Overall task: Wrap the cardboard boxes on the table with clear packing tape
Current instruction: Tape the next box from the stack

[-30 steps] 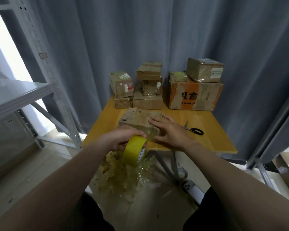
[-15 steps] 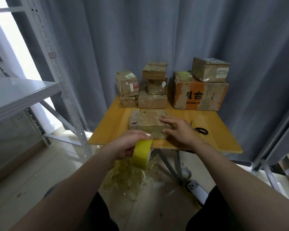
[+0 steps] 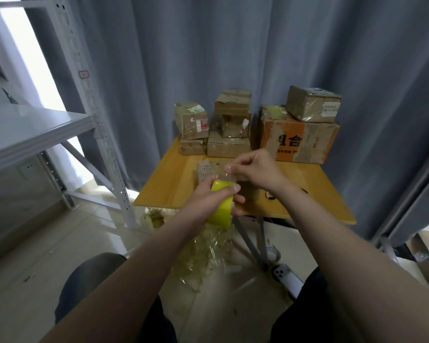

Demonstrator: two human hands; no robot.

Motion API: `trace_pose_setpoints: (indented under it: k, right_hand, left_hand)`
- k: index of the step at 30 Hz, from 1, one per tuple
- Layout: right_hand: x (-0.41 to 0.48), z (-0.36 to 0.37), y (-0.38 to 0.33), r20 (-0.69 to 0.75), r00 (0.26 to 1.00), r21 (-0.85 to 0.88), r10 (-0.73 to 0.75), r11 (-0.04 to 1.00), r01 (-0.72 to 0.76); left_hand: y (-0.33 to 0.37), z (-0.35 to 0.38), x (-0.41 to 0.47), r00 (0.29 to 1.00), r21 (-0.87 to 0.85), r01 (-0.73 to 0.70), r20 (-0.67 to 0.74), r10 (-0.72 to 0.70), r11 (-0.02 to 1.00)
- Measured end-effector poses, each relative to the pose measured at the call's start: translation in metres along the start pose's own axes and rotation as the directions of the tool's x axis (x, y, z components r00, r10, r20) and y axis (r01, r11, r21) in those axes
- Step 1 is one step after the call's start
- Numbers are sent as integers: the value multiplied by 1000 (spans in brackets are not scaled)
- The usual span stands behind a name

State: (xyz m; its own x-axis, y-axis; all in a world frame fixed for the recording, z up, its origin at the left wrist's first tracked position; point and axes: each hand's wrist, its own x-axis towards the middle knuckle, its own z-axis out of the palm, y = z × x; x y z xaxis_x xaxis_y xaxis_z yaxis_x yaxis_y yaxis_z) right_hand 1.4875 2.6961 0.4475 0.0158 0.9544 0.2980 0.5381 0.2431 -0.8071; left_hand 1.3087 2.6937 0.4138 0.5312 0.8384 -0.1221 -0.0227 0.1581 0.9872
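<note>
One grey metal shelving rack [image 3: 35,129] stands at the far left, against a grey curtain [image 3: 233,45]. To its right is a yellow-topped wooden table [image 3: 174,179], and along its far edge are seven taped cardboard boxes [image 3: 227,147] in three stacks: two at the left, three in the middle, and a brown one atop a large orange-printed one at the right.

Near the table's front edge, the left hand [image 3: 208,196] grips the yellow roll of clear packing tape [image 3: 221,209], fingers curled round its rim and thumb across the top. Half a second ago this hand held the roll lower, below the table's near edge; now it is raised in front of the flat brown cardboard box [image 3: 204,169], which lies at the middle of the table and shows only at its left end behind the hands.

Just right of the roll, the right hand [image 3: 255,169] has left the box top, where it lay flat with fingers spread. It now hovers above the box, thumb and forefinger pinching the loose end of tape [image 3: 227,178] drawn up from the roll. Its wrist now covers most of the black-handled scissors [image 3: 269,195], which showed whole before.

Below the table, crumpled clear tape scraps [image 3: 196,253] litter the floor, with a white phone [image 3: 286,276] to their right.
</note>
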Motion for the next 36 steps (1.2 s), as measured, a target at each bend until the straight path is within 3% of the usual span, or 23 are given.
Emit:
trace_pose_setpoints:
  k: [5, 8, 11, 15, 18, 24, 32, 36]
  right_hand:
    - [16, -8, -6, -21, 1000, 47, 13, 999, -12]
    - [30, -11, -3, -113, 991, 108, 74, 992, -61]
    - [47, -7, -2, -71, 993, 42, 98, 995, -95]
    - [66, 11, 1, -66, 987, 69, 149, 987, -144]
    - [80, 19, 6, -110, 977, 122, 181, 978, -168]
    - [109, 36, 15, -32, 980, 19, 195, 981, -194]
    - [134, 44, 30, 61, 963, -104, 263, 961, -256]
    - [141, 51, 42, 51, 952, -268, 303, 922, -279]
  left_hand:
    - [0, 7, -13, 998, -16, -26, 55, 26, 1000]
    - [-9, 4, -20, 993, 39, 45, 109, -49, 998]
    - [-13, 0, -24, 988, 29, 107, 107, -109, 994]
    - [-2, -9, -20, 977, 36, 158, 140, -162, 987]
    - [-2, -15, -19, 954, 0, 281, 108, -279, 960]
    - [4, -25, -11, 894, -169, 449, 96, -438, 877]
    - [17, -19, 7, 866, -300, 491, 70, -495, 818]
    - [15, -22, 12, 852, -305, 514, 69, -519, 802]
